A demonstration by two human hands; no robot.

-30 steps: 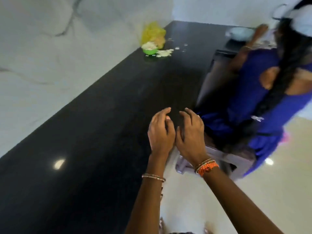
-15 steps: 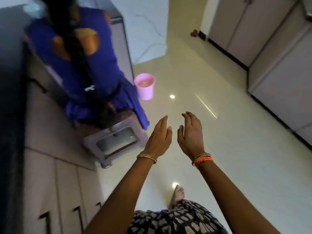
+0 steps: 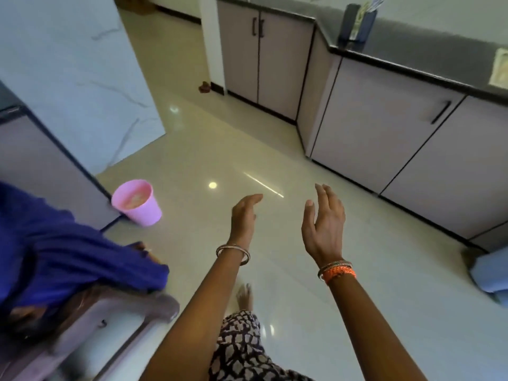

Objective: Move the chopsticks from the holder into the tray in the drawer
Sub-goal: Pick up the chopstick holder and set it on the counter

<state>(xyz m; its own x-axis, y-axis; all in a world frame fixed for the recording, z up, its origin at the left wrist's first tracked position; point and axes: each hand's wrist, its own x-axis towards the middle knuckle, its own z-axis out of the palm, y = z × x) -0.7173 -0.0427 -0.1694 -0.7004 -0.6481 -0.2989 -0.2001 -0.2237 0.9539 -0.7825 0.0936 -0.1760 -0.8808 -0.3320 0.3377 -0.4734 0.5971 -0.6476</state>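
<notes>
A dark blue holder (image 3: 357, 22) with pale sticks poking out of its top stands far off on the black counter (image 3: 412, 61) at the upper right; the sticks are too blurred to tell apart. My left hand (image 3: 243, 215) and my right hand (image 3: 324, 215) hover over the floor in the middle of the view, both empty with relaxed fingers. They are well short of the holder. Below the counter, a drawer front with a black handle (image 3: 441, 112) is closed. No tray is in view.
A person in blue clothing (image 3: 63, 257) sits on a stool (image 3: 115, 320) at the lower left. A pink bucket (image 3: 137, 202) stands on the glossy floor beside them. Cabinet doors (image 3: 258, 59) line the back. A pale blue object (image 3: 489, 273) sits at the right edge.
My view has swung right from the black counter, past the seated person, to the opposite cabinets. My hands have drifted apart and stayed empty.
</notes>
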